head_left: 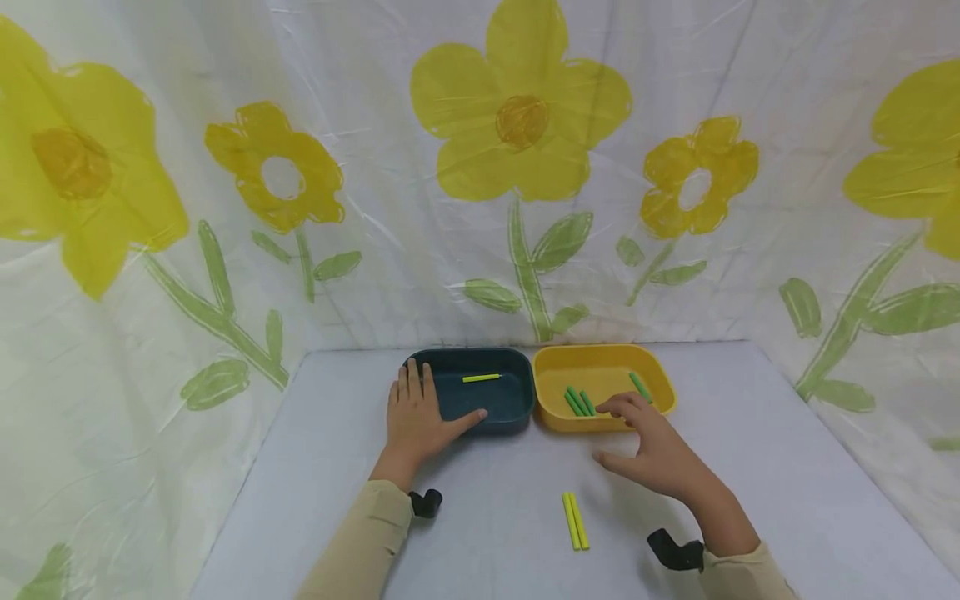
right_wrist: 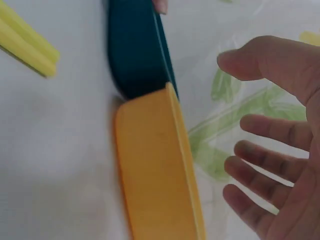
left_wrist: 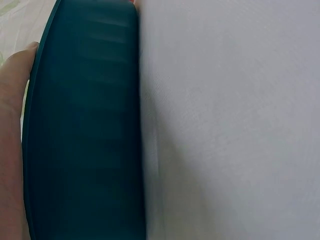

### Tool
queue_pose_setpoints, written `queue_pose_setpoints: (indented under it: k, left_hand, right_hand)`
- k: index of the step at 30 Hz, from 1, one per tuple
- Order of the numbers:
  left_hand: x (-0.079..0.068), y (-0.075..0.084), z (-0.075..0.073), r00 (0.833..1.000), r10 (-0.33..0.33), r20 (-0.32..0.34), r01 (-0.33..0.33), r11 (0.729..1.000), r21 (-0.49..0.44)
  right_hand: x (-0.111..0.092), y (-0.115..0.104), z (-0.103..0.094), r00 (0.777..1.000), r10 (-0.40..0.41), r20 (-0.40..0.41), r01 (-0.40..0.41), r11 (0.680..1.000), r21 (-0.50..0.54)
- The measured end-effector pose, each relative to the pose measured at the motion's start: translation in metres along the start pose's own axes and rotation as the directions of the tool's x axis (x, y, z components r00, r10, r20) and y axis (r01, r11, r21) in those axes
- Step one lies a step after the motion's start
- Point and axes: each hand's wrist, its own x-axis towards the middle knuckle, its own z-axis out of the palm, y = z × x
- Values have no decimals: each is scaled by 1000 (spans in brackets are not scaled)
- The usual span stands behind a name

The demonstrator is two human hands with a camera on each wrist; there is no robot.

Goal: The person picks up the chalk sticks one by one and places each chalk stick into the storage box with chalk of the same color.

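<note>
My left hand (head_left: 417,419) lies with straight, spread fingers over the left end of a dark teal tray (head_left: 517,392), its thumb at the front rim. Inside that tray is one thin yellow stick (head_left: 481,378). Beside it, touching at the right, stands a yellow tray (head_left: 551,417) holding several short green sticks (head_left: 573,402). My right hand (head_left: 654,450) hovers by the yellow tray's front rim, fingers apart from the thumb and nothing between them. In the right wrist view its fingers (right_wrist: 272,132) are spread and bare. Two yellow sticks (head_left: 576,521) lie side by side on the table in front.
A white cloth covers the table (head_left: 300,500). Behind the trays hangs a white curtain (head_left: 390,275) printed with yellow flowers. Black wrist cameras (head_left: 673,550) sit on both forearms, beside beige sleeves (head_left: 367,533).
</note>
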Motion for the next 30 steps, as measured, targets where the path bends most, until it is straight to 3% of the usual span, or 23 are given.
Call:
queue_pose_setpoints:
  k: [5,10,14,19,23,30]
  left_hand:
    - [0,0,1,1000,-4,-3,4,1000,-2]
    - [1,0,1,1000,2,-16,-2,1000,-6]
    - [1,0,1,1000,7,-25,-8,1000,-19]
    - [1,0,0,1000,10,-26,-10,999,-34]
    - [1,0,1,1000,9,-15,-10,999,-37]
    - [1,-1,1,1000,11,-26,-11,1000,-23]
  right_hand:
    - [-12,-1,10,994,62,85,-64,998,18]
    - [-19,2,20,974,151,167,-157,987,24]
    - [-24,4,28,959,167,229,-179,983,33]
    - [-28,4,38,940,151,306,-165,986,20]
    - [-30,5,44,926,113,360,-110,994,-27]
    - [-33,4,47,912,70,404,-43,996,-75]
